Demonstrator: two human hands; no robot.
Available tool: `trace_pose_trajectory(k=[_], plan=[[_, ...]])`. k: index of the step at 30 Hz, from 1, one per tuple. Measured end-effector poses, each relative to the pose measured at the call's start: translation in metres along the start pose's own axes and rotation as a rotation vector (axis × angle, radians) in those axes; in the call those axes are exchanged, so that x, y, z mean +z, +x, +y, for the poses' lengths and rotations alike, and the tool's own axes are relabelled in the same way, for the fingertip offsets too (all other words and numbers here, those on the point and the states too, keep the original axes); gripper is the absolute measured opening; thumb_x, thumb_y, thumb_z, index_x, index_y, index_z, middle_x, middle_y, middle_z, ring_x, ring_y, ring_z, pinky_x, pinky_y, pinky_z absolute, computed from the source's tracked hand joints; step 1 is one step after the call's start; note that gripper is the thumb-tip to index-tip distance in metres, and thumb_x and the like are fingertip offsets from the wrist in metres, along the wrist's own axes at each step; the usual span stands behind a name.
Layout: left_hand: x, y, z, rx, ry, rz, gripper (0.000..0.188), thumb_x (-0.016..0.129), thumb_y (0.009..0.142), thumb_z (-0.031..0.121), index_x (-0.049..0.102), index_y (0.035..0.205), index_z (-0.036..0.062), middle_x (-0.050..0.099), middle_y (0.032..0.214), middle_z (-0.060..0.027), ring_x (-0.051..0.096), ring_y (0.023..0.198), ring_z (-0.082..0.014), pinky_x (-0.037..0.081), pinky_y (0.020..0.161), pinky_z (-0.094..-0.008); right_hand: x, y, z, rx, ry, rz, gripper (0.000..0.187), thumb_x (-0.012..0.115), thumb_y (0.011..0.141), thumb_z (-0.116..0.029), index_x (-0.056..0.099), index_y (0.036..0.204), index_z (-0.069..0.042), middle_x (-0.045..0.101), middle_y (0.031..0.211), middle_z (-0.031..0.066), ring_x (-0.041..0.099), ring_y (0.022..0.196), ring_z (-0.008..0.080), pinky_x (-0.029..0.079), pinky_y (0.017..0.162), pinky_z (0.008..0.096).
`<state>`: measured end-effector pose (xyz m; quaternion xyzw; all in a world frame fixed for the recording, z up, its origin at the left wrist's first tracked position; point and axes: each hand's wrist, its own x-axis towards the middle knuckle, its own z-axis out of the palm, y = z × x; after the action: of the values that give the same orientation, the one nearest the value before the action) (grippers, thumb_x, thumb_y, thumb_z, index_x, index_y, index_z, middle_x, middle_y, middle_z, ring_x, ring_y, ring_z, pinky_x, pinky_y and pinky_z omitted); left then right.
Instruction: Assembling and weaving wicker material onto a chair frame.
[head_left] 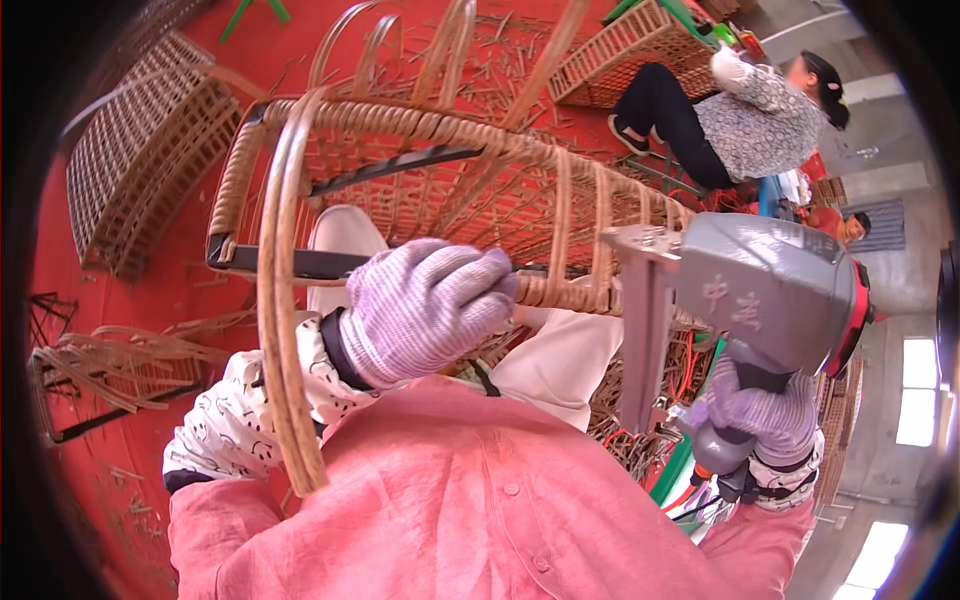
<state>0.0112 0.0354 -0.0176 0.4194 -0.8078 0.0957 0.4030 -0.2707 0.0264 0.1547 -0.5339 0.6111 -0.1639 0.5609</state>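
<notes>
A half-woven wicker frame point(430, 122) lies across my lap, its edge wrapped in tan rattan and a black metal bar point(300, 262) along the near side. My left hand point(430, 310), in a lavender knit glove, is closed over that near rail; the palm side is hidden. My right hand point(775, 415), gloved the same way, grips the handle of a grey pneumatic staple gun point(760, 285). The gun's nose point(640, 330) is beside the right part of the near rail; whether it touches cannot be made out. Bent rattan strands point(282, 270) arch past my left forearm.
A woven panel point(145, 150) stands at the far left on the red floor, above a bundle of rattan strips point(135, 360). A co-worker point(740, 125) sits at the far right near another wicker piece point(635, 55). An orange air hose point(680, 497) hangs below the gun.
</notes>
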Motion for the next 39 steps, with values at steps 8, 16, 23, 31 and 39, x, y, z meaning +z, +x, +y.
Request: trace_pose_trajectory(k=[8, 16, 23, 31, 39], plan=[[-0.009, 0.0, -0.005, 0.077, -0.065, -0.048, 0.027, 0.068, 0.064, 0.013, 0.064, 0.09, 0.0083, 0.063, 0.098, -0.0081, 0.064, 0.083, -0.0222, 0.053, 0.066, -0.0324, 0.026, 0.006, -0.017, 0.156, -0.228, -0.098, 0.042, 0.077, 0.067, -0.008, 0.06, 0.105, -0.004, 0.063, 0.081, 0.0023, 0.06, 0.074, 0.0119, 0.048, 0.065, 0.0286], [-0.012, 0.003, -0.01, 0.113, -0.081, -0.075, 0.031, 0.066, 0.064, 0.011, 0.063, 0.095, 0.0072, 0.062, 0.102, -0.0099, 0.063, 0.084, -0.0234, 0.053, 0.066, -0.0329, 0.026, 0.018, -0.023, 0.168, -0.251, -0.212, 0.038, 0.077, 0.065, -0.007, 0.06, 0.1, -0.003, 0.062, 0.08, 0.0033, 0.059, 0.07, 0.0136, 0.048, 0.062, 0.0291], [-0.008, 0.004, -0.011, 0.112, -0.11, -0.061, 0.026, 0.066, 0.065, 0.01, 0.063, 0.09, 0.0065, 0.062, 0.098, -0.0111, 0.063, 0.081, -0.0243, 0.053, 0.064, -0.0331, 0.015, 0.023, -0.012, 0.09, -0.437, -0.257, 0.033, 0.078, 0.064, -0.008, 0.062, 0.092, -0.003, 0.06, 0.076, 0.0029, 0.057, 0.064, 0.0134, 0.047, 0.059, 0.0288], [-0.012, 0.003, -0.007, 0.033, -0.115, -0.147, 0.02, 0.068, 0.064, 0.011, 0.06, 0.083, 0.0078, 0.063, 0.097, -0.0107, 0.064, 0.08, -0.0245, 0.053, 0.063, -0.0327, 0.034, 0.017, -0.036, 0.199, -0.374, -0.183, 0.033, 0.078, 0.063, -0.007, 0.062, 0.092, -0.003, 0.06, 0.075, 0.002, 0.057, 0.064, 0.0123, 0.046, 0.059, 0.0281], [-0.027, 0.016, -0.002, -0.501, -0.641, -0.181, 0.051, 0.048, 0.071, -0.015, 0.042, 0.118, 0.0023, 0.068, 0.081, -0.0117, 0.067, 0.076, -0.0269, 0.053, 0.068, -0.0311, 0.039, 0.01, -0.045, 0.259, -0.364, -0.085, 0.033, 0.078, 0.063, -0.007, 0.063, 0.091, -0.004, 0.06, 0.075, 0.0011, 0.057, 0.065, 0.0112, 0.046, 0.059, 0.0274]])
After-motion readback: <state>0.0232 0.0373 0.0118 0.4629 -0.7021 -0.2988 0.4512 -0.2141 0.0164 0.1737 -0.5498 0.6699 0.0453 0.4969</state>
